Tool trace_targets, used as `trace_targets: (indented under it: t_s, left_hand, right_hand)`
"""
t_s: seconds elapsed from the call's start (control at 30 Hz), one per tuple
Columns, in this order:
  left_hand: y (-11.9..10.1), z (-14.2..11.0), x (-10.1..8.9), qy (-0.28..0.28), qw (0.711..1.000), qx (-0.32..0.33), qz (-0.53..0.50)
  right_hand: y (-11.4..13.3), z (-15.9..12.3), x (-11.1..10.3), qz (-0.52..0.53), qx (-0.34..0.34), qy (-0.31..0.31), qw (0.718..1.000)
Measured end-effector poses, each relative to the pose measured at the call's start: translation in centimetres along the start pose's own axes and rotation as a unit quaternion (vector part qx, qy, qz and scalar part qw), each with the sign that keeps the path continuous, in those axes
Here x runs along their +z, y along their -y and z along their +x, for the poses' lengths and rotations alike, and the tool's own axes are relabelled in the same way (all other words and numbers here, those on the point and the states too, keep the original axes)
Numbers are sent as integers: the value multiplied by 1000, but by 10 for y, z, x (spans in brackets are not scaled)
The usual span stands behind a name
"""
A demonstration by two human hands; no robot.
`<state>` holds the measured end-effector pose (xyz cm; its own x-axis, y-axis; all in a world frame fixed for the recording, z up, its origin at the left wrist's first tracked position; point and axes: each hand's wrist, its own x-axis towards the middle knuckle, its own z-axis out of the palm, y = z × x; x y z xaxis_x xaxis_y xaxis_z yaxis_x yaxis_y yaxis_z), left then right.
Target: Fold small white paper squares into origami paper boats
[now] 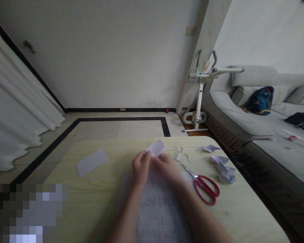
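Note:
Both my hands grip a small piece of white paper (156, 147) above the middle of the table. My left hand (141, 165) pinches its left lower edge between thumb and fingers. On the lower right edge, my right hand (166, 165) is closed as well, its fingertips partly hidden. Under my forearms lies a large sheet with writing (159, 216). To the right of my right hand rest scissors (204, 187) with red handles, blades pointing up and left. Thin paper scraps (179, 153) are scattered just beyond them.
A white paper rectangle (91, 162) lies on the table's left side. Several folded paper pieces (224, 167) sit along the right edge of the wooden table (96, 206). Beyond stand an exercise machine (199, 98) and a grey sofa (281, 141); a white curtain (17, 111) hangs left.

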<state>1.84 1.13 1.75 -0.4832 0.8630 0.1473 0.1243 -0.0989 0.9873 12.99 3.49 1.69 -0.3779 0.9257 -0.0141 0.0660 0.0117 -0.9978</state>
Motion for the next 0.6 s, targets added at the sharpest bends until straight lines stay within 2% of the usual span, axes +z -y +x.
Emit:
trace_targets:
  t_s: [0.23,0.43,0.6]
  left_hand:
    - [2,3,-3,5,1000,-1,-8]
    - [15,6,-4,32,993,-46,-108]
    - [10,4,1,46,985,-66,-155]
  right_hand:
    - [1,0,1,6,8,4,1000]
    - [-2,2,5,-52,-48,-72,995]
    - [-1,2,3,-28,-67,-80,994]
